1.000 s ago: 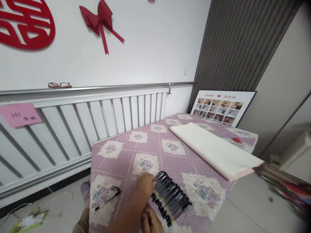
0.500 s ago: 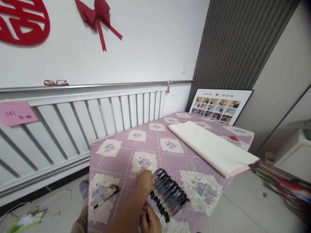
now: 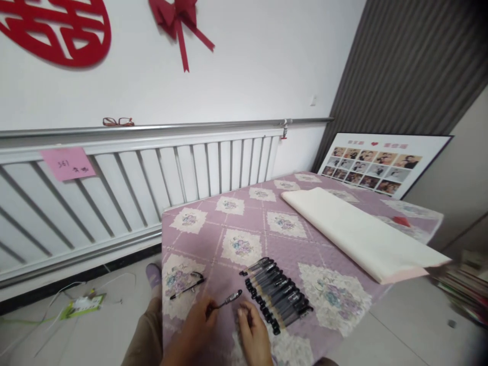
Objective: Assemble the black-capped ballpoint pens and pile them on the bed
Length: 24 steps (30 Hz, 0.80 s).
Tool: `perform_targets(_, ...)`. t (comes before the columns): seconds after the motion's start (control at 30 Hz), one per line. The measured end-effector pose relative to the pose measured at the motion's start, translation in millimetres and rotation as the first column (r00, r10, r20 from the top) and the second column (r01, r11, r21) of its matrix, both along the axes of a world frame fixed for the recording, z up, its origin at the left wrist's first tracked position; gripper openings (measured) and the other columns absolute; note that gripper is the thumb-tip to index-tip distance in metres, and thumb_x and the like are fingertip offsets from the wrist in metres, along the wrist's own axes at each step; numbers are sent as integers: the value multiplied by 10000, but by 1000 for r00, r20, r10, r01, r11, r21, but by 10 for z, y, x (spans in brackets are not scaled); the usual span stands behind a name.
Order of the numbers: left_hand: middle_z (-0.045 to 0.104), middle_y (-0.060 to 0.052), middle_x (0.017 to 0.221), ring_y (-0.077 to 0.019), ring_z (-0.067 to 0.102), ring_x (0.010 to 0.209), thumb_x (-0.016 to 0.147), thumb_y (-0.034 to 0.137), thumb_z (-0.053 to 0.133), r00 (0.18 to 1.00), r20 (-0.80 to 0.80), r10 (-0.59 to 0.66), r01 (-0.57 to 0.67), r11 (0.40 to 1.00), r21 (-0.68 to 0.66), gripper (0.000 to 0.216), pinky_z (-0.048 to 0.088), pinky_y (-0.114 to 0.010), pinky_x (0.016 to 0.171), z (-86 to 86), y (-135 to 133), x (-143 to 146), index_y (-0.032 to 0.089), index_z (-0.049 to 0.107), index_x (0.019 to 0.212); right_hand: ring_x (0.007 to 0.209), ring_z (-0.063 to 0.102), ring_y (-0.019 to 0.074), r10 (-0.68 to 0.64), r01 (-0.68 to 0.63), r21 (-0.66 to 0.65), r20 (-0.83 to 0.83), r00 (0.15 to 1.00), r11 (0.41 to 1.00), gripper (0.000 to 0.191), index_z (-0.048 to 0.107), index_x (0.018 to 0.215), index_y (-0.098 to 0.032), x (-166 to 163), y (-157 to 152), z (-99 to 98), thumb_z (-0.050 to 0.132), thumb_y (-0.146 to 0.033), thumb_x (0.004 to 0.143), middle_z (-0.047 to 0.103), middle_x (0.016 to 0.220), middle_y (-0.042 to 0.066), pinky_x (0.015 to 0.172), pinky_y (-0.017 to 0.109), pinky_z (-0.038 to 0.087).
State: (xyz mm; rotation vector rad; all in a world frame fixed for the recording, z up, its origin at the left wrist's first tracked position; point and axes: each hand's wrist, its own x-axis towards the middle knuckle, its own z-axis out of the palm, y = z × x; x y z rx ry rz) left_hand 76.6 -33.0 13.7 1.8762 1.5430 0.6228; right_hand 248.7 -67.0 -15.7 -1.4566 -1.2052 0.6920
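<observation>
Black pen (image 3: 230, 298) pinched between thumb and fingers of the left hand (image 3: 202, 315), its dark end pointing toward the right hand (image 3: 253, 325). Right fingers loosely curled, just beside it; cannot tell whether they hold anything. Row of pens (image 3: 281, 291) lies ahead and to the right of the right hand, side by side, roughly parallel. Progress, as I judge it: most are lined up; outside the row are the one in hand and a loose pen (image 3: 186, 290) left of and beyond the left hand, with a dark piece (image 3: 197, 275), perhaps its cap, near one end. Under both hands, purple cloth (image 3: 247, 230) with pale floral squares. Farther right, a folded cream sheet (image 3: 351, 234), a red scrap (image 3: 401, 221) past it, then a photo board (image 3: 385, 157). Beyond the hands, white radiator (image 3: 204, 173) bearing a pink note (image 3: 68, 163), glasses (image 3: 118, 122) above, red bow (image 3: 177, 15) on the wall (image 3: 259, 66).
</observation>
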Motion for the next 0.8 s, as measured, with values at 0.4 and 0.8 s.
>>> perform_targets(0.4, 648, -6, 1012, -164, 575, 950, 850, 198, 453, 998, -14, -66, 65, 998, -23, 207, 414, -261, 841, 56, -432, 5, 241, 592, 997, 697, 634, 190, 120, -120, 4, 17, 993, 993, 296, 674, 828, -182, -48, -60, 142, 542, -447, 830, 687, 735, 37, 662, 258, 511)
perform_targets(0.8, 667, -18, 957, -179, 593, 907, 887, 222, 418, 987, -103, -121, 122, 993, 2, 207, 427, -278, 817, 200, -448, 111, 239, 612, 956, 618, 584, 171, 171, -170, -37, 46, 984, 985, 270, 642, 724, -199, -33, -42, 186, 559, -444, 800, 620, 634, -5, 604, 246, 471)
